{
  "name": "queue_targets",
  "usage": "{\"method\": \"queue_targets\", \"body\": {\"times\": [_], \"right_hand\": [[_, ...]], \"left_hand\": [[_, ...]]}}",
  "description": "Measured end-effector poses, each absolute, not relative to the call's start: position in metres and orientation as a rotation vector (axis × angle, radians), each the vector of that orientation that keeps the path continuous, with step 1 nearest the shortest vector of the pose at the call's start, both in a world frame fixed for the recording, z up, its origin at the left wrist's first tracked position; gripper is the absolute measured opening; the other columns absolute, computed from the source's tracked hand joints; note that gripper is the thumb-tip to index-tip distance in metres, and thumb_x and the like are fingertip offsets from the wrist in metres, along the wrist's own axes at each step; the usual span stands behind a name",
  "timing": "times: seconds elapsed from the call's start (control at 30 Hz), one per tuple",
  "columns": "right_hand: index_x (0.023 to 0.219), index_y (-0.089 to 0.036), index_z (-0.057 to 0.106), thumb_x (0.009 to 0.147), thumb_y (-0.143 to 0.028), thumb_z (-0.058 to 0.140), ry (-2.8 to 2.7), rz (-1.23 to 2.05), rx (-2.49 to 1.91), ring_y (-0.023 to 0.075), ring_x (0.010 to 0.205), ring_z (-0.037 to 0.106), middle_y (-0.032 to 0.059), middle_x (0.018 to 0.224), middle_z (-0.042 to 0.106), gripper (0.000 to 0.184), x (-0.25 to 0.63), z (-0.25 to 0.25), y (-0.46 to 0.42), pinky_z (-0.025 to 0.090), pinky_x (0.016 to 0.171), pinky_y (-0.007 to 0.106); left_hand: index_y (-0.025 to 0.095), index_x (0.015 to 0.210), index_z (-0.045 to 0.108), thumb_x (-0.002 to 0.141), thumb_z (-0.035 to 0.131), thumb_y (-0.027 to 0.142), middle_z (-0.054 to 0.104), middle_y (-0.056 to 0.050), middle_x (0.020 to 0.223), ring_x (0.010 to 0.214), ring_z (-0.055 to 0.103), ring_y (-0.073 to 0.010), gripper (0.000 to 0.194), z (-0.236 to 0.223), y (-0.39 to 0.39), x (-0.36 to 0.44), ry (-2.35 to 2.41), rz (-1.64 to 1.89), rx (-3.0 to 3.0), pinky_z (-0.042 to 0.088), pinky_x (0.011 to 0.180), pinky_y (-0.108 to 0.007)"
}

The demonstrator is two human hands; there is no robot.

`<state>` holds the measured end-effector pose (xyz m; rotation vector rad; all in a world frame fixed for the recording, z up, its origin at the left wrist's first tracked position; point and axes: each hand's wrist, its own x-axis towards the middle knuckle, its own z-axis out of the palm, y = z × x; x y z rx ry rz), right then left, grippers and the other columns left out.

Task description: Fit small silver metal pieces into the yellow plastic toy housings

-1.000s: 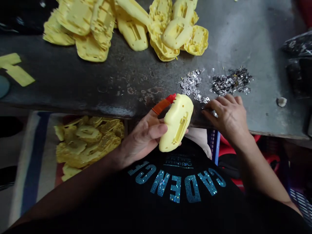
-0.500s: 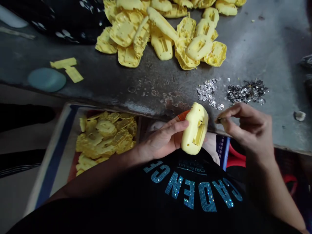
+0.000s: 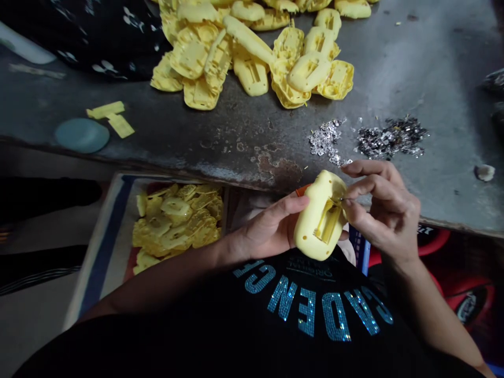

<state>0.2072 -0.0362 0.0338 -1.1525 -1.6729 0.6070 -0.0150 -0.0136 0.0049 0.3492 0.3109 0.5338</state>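
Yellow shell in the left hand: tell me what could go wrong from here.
The small piece between the fingertips of the right hand might slip, being so tiny. The yellow shell could twist under pressure, as the left hand holds it from one side. Both are by the near edge of the table, so anything dropped might miss it.

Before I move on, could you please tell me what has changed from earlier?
The right hand has drawn back from beside the metal pieces, now pinching a small dark piece at the yellow shell. That shell has moved rightward. The left hand still holds the shell; the metal pieces stayed on the table.
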Motion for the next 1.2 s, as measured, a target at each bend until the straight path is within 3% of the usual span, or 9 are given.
{"method": "queue_targets", "body": {"times": [0.13,0.33,0.57,0.73,0.9,1.0,1.1,1.2], "right_hand": [[0.094,-0.027,0.075,0.093,-0.017,0.08,-1.708,0.601,-1.132,0.0263,0.123,0.071,0.0041,0.126,0.076,0.012,0.205,0.033,-0.033,0.056,0.104,0.044],[0.094,-0.027,0.074,0.094,-0.017,0.078,-1.767,0.567,-1.152,0.0276,0.12,0.072,0.0049,0.125,0.077,0.011,0.201,0.032,-0.031,0.057,0.103,0.048],[0.103,-0.029,0.075,0.099,-0.02,0.078,-1.897,0.483,-1.208,0.0281,0.112,0.076,0.0058,0.125,0.08,0.01,0.198,0.038,-0.035,0.059,0.097,0.052],[0.117,-0.033,0.08,0.099,-0.017,0.08,-1.933,0.377,-1.253,0.0292,0.11,0.078,0.0045,0.122,0.082,0.024,0.201,0.045,-0.042,0.059,0.095,0.052],[0.132,-0.038,0.079,0.101,-0.015,0.078,-2.127,0.024,-1.24,0.0294,0.105,0.075,0.0052,0.129,0.083,0.04,0.202,0.044,-0.046,0.049,0.089,0.049],[0.143,-0.038,0.076,0.103,-0.015,0.074,-2.184,-0.104,-1.186,0.0302,0.104,0.075,0.0066,0.126,0.084,0.046,0.202,0.038,-0.049,0.046,0.085,0.048],[0.149,-0.04,0.074,0.103,-0.015,0.074,-2.143,-0.098,-1.156,0.0296,0.103,0.075,0.0064,0.124,0.085,0.052,0.201,0.033,-0.054,0.047,0.085,0.048],[0.141,-0.04,0.079,0.101,-0.013,0.077,-2.084,0.021,-1.154,0.0284,0.102,0.076,0.0058,0.124,0.084,0.048,0.201,0.033,-0.055,0.052,0.087,0.048]], "left_hand": [[0.024,0.143,0.076,0.098,0.085,0.047,0.082,-0.01,0.138,0.124,0.079,-0.0305,0.051,0.006,-0.016,-0.015,0.367,0.563,0.35,0.064,0.111,-0.048],[0.026,0.142,0.076,0.095,0.089,0.046,0.082,-0.011,0.139,0.116,0.082,-0.0275,0.053,-0.002,-0.015,-0.018,0.343,0.569,0.353,0.067,0.099,-0.039],[0.025,0.146,0.07,0.094,0.089,0.051,0.079,-0.014,0.146,0.128,0.078,-0.0322,0.061,-0.011,-0.015,-0.024,0.382,0.551,0.34,0.065,0.104,-0.042],[0.022,0.148,0.068,0.093,0.088,0.057,0.078,-0.017,0.146,0.13,0.077,-0.0351,0.068,-0.01,-0.013,-0.026,0.348,0.54,0.323,0.065,0.103,-0.043],[0.022,0.154,0.065,0.093,0.087,0.06,0.078,-0.017,0.145,0.125,0.078,-0.0324,0.075,-0.009,-0.014,-0.026,0.355,0.543,0.327,0.064,0.089,-0.035],[0.019,0.155,0.064,0.092,0.087,0.061,0.078,-0.018,0.144,0.126,0.077,-0.0325,0.078,-0.008,-0.016,-0.026,0.346,0.549,0.33,0.064,0.092,-0.036],[0.018,0.158,0.062,0.093,0.087,0.061,0.079,-0.019,0.142,0.127,0.077,-0.0334,0.082,-0.008,-0.017,-0.027,0.321,0.553,0.338,0.064,0.096,-0.038],[0.018,0.16,0.059,0.095,0.086,0.059,0.079,-0.019,0.141,0.126,0.079,-0.0338,0.082,-0.007,-0.017,-0.028,0.323,0.574,0.353,0.065,0.098,-0.04]]}}
